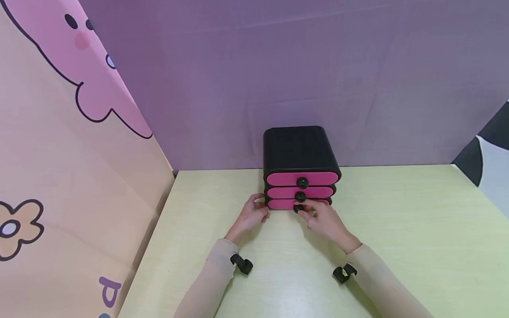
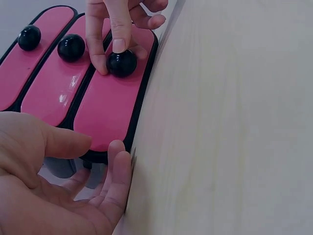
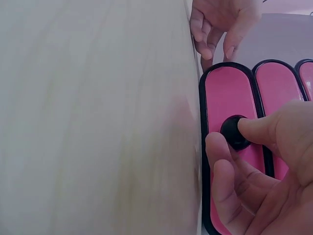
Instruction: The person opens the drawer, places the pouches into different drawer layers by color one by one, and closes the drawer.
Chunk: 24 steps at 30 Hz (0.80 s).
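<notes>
A small black drawer chest (image 1: 298, 150) with three pink drawer fronts stands on a pale green worktop (image 1: 397, 229), against a purple cloth backdrop (image 1: 298, 66). The right hand (image 1: 327, 221) is at the bottom drawer (image 1: 280, 204); its thumb and forefinger pinch the round black knob (image 1: 298, 209) of that drawer, the other fingers (image 3: 230, 191) loosely curled just below it. The left hand (image 1: 251, 216) rests at the left end of the same drawer front, fingers relaxed and slightly spread, fingertips (image 2: 117, 161) touching the black edge of the chest where it meets the worktop. Above the pinching fingers are the middle knob (image 1: 300, 197) and top knob (image 1: 302, 182), both untouched. All three drawers look pushed in. A pink cartoon-print cloth (image 1: 71, 168) hangs left of the left hand.
</notes>
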### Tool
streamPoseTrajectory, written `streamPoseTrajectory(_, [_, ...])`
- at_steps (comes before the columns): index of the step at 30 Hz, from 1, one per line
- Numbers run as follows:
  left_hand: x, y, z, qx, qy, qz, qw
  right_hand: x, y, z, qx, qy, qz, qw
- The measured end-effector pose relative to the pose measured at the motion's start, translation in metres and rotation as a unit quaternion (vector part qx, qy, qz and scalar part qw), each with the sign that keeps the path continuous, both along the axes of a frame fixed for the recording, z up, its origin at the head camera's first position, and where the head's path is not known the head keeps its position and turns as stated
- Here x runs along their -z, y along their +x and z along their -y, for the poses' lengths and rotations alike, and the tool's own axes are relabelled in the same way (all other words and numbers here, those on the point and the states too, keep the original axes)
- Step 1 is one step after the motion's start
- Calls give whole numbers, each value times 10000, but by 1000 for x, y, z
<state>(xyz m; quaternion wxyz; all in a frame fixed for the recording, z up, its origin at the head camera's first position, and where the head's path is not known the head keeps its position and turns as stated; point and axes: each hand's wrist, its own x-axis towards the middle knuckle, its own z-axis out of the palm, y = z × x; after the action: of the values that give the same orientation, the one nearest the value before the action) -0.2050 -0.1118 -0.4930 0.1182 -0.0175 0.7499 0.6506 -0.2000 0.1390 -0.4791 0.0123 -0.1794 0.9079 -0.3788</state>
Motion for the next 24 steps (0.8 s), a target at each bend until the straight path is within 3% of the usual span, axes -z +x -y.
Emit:
streamPoseTrajectory(8, [2, -3, 1, -26, -18, 3, 10000, 0, -2, 0, -111, -136, 14, 9998])
streamPoseTrajectory(13, [0, 0, 1, 105, -82, -19, 9999, 2, 0, -6, -252, -350, 444, 9981])
streamPoseTrajectory(17, [-5, 6, 4, 233, -132, -98, 9996, 0, 6, -12, -226, -501, 634, 9965])
streamPoseTrajectory(24, [-19, 26, 19, 331, -634, -409, 9966, -13, 21, -28, 153, -529, 315, 9980])
